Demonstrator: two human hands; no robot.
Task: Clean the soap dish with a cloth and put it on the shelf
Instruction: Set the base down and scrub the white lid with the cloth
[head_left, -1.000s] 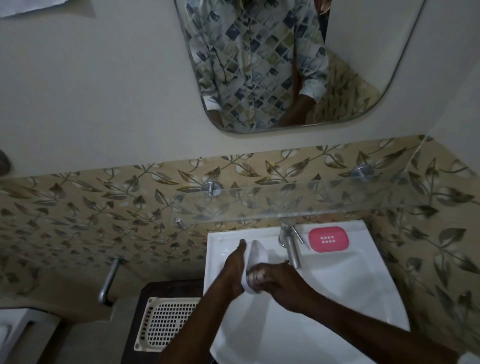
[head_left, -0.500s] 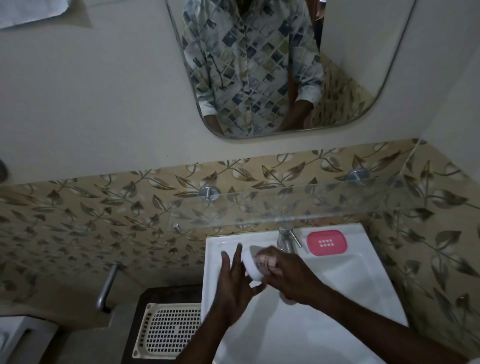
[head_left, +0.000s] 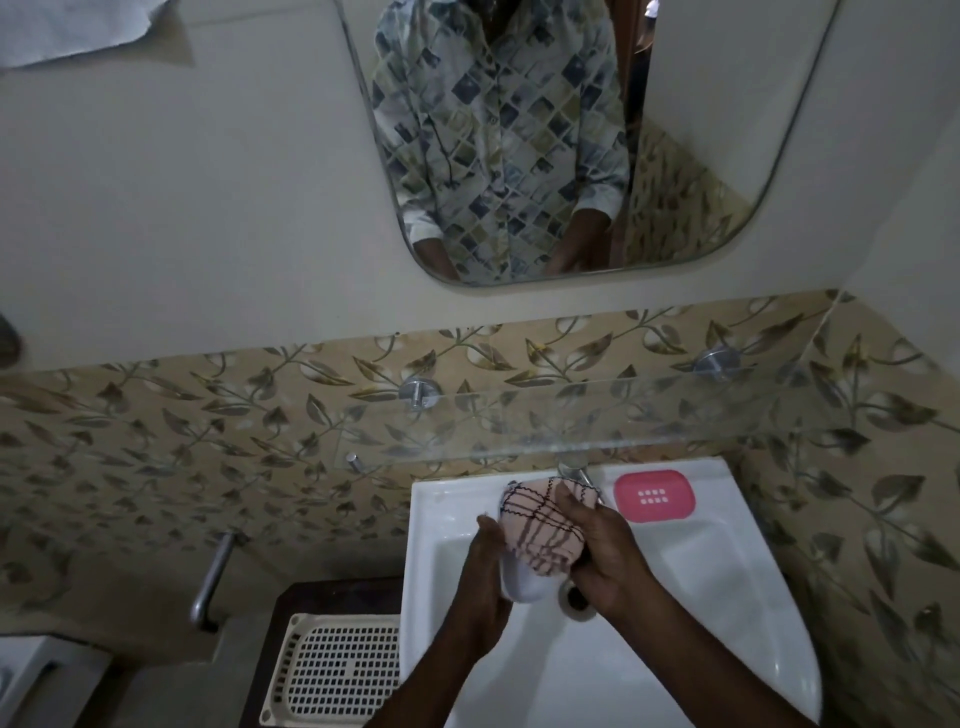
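Note:
Over the white sink (head_left: 727, 597) I hold a white soap dish (head_left: 524, 584). My left hand (head_left: 485, 571) grips its left side. My right hand (head_left: 602, 551) presses a pinkish cloth with dark checked lines (head_left: 540, 519) onto the dish, covering most of it. Only the dish's lower rim shows. A pink perforated insert (head_left: 654, 495) lies on the sink's back ledge at the right. The glass shelf (head_left: 649, 415) runs along the wall just above the sink.
The tap (head_left: 574, 467) stands behind the cloth, and the drain (head_left: 574, 603) sits under my right hand. A cream slotted tray (head_left: 332, 670) rests on a dark stand at the left. A metal pipe (head_left: 210, 582) sticks out of the tiled wall. Above hangs a mirror (head_left: 571, 130).
The cloth has spread out over the dish, which has turned to face up. Both hands have shifted slightly toward the tap, and the camera has tilted upward.

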